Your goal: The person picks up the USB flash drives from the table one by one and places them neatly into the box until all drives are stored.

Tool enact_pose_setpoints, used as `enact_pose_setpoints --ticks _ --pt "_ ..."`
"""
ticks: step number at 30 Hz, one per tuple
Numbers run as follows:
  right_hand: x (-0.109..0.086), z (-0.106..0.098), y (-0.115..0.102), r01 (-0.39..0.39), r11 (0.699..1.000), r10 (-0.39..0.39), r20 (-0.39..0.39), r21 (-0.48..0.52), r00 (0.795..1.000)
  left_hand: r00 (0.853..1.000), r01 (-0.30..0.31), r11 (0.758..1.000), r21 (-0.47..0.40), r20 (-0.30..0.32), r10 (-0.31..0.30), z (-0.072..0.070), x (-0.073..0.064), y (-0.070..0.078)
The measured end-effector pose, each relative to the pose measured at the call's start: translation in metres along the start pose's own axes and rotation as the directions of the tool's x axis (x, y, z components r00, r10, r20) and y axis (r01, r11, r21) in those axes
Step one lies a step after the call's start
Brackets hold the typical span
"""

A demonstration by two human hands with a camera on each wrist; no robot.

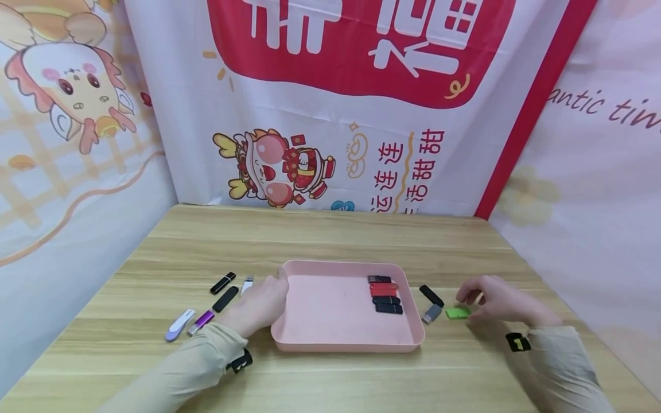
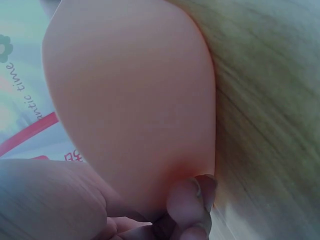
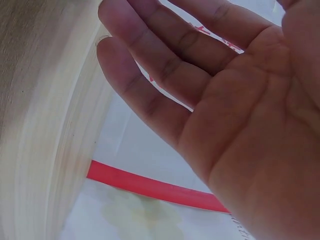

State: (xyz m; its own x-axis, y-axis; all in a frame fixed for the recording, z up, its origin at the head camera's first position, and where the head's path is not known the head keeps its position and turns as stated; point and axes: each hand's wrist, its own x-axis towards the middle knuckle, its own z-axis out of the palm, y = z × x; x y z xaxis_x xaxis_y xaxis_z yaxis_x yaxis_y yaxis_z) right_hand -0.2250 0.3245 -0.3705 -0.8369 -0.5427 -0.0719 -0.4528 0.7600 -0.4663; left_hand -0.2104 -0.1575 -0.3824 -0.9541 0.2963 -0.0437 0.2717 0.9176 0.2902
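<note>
My left hand [image 1: 261, 304] grips the left side of a pink plastic tray [image 1: 330, 347]. In the left wrist view its fingertips [image 2: 186, 202] press on the outside of the tray wall [image 2: 135, 95]. To the right of the tray, my right hand [image 1: 493, 299] reaches down with thumb and fingers spread beside a green USB stick [image 1: 457, 313] on the table. The right wrist view shows the palm and the loosely bent fingers [image 3: 150, 95], while the stick is out of sight there. Inside the tray, red USB sticks [image 1: 384, 289] and black ones [image 1: 388, 308] form a column along the right wall.
Between tray and right hand lie a black USB stick [image 1: 431, 295] and a grey one [image 1: 432, 314]. Left of the tray are several more, among them a purple stick [image 1: 201, 322], a white-and-lilac one [image 1: 179, 326] and black ones [image 1: 225, 299]. A printed cloth [image 1: 310, 115] hangs behind the wooden table [image 1: 248, 235].
</note>
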Motion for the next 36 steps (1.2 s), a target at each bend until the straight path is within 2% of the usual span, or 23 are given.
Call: enact_pose_setpoints --ticks 23,36 --pt "0.0019 0.0026 0.0010 0.006 1.000 -0.006 0.036 -0.010 0.999 1.000 0.006 1.000 0.000 -0.006 -0.006 0.0010 -0.0002 -0.0006" --pt "0.0021 0.0044 0.0008 0.004 1.000 -0.004 0.021 -0.024 1.000 1.000 0.005 1.000 0.008 0.007 -0.005 0.0006 -0.0008 0.0000"
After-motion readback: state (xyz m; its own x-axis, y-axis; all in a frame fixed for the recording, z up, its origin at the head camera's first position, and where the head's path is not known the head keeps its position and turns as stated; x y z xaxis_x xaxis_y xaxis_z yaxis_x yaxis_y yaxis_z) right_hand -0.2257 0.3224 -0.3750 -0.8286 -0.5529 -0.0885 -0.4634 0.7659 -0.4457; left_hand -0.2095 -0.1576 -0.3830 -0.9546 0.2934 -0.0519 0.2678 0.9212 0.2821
